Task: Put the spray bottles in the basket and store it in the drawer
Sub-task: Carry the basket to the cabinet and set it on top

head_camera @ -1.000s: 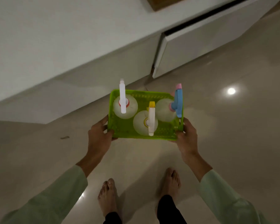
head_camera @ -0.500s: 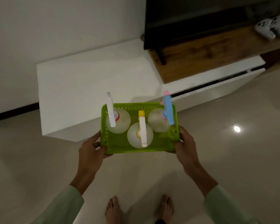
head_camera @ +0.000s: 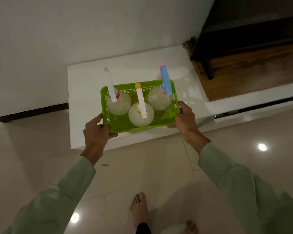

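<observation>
I hold a lime-green plastic basket (head_camera: 118, 126) in the air over the front of a low white cabinet (head_camera: 85, 81). My left hand (head_camera: 96, 131) grips its left edge and my right hand (head_camera: 186, 119) grips its right edge. Three round translucent spray bottles stand upright inside: one with a white trigger and red collar (head_camera: 118, 103) at the left, one with a white trigger and yellow nozzle (head_camera: 140, 114) in the middle front, and one with a blue and pink trigger (head_camera: 159, 98) at the right. The drawer front (head_camera: 259, 110) at the right shows a dark gap along its top.
A dark TV (head_camera: 247, 31) stands on a wooden shelf (head_camera: 254, 70) at the back right. A white wall with a dark skirting strip (head_camera: 32, 112) runs behind. My bare feet (head_camera: 139, 210) stand on the glossy tiled floor (head_camera: 159, 166), which reflects ceiling lights.
The view has lifted from the floor and cabinet front to its top. The basket now hangs over the white cabinet, higher and nearer to it, with both hands still on it.
</observation>
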Action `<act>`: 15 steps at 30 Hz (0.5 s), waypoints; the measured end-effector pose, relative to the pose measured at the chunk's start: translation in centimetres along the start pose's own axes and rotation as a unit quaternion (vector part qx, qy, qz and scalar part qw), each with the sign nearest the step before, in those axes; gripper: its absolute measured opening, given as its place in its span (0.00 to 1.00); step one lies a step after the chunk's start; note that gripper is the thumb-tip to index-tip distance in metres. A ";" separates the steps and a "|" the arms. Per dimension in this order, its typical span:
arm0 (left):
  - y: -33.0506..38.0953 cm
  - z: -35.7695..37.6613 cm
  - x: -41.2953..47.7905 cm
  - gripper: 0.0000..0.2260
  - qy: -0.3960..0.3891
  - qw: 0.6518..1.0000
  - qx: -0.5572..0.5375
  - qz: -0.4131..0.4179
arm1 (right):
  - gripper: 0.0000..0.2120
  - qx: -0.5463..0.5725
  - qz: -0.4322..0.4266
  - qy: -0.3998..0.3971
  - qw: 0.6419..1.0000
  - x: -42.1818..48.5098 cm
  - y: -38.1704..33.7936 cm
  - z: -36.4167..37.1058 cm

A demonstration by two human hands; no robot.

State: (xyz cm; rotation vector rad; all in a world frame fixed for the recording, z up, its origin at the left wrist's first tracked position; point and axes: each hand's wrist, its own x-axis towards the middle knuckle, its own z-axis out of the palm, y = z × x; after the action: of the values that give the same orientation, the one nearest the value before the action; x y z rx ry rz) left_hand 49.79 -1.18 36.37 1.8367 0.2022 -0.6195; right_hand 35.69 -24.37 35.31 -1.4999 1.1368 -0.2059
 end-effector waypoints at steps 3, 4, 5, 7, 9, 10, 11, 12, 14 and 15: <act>0.3 -0.7 2.7 0.30 0.007 1.000 0.003 -0.016 | 0.29 -0.015 0.004 -0.002 1.000 1.9 -0.7 2.3; 0.4 -0.8 3.4 0.30 0.008 1.000 0.005 -0.021 | 0.29 -0.019 0.002 0.002 1.000 2.3 -0.9 2.9; 0.4 -0.9 3.8 0.30 0.008 1.000 0.006 -0.023 | 0.29 -0.022 -0.001 0.008 1.000 2.6 -1.1 3.4; 0.4 -1.0 4.7 0.30 0.011 1.000 0.003 -0.023 | 0.29 -0.029 -0.005 0.018 0.999 3.3 -1.6 4.2; 0.3 -1.1 5.2 0.30 0.015 1.000 -0.003 -0.023 | 0.29 -0.039 -0.007 0.023 0.999 3.7 -1.9 4.6; 0.2 -1.2 5.3 0.30 0.015 1.000 -0.007 -0.023 | 0.29 -0.045 -0.008 0.024 0.999 3.8 -2.0 4.6; 0.2 -1.2 5.3 0.29 0.014 1.000 -0.014 -0.024 | 0.28 -0.050 -0.007 0.024 0.998 3.9 -2.1 4.7; 0.2 -1.2 5.3 0.29 0.013 0.999 -0.020 -0.025 | 0.28 -0.052 -0.005 0.024 0.998 3.9 -2.1 4.7; 0.0 -1.2 4.9 0.29 0.013 0.999 -0.023 -0.025 | 0.28 -0.046 0.002 0.022 0.999 3.8 -2.0 4.6; 0.0 -1.1 4.7 0.29 0.012 0.999 -0.022 -0.024 | 0.28 -0.039 0.008 0.021 0.999 3.7 -2.0 4.6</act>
State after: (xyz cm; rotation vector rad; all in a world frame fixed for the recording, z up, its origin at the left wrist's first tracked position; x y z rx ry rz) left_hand 54.08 -0.91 34.24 1.8021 0.2741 -0.6221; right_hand 41.76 -24.36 33.91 -1.5609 1.2017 -0.1857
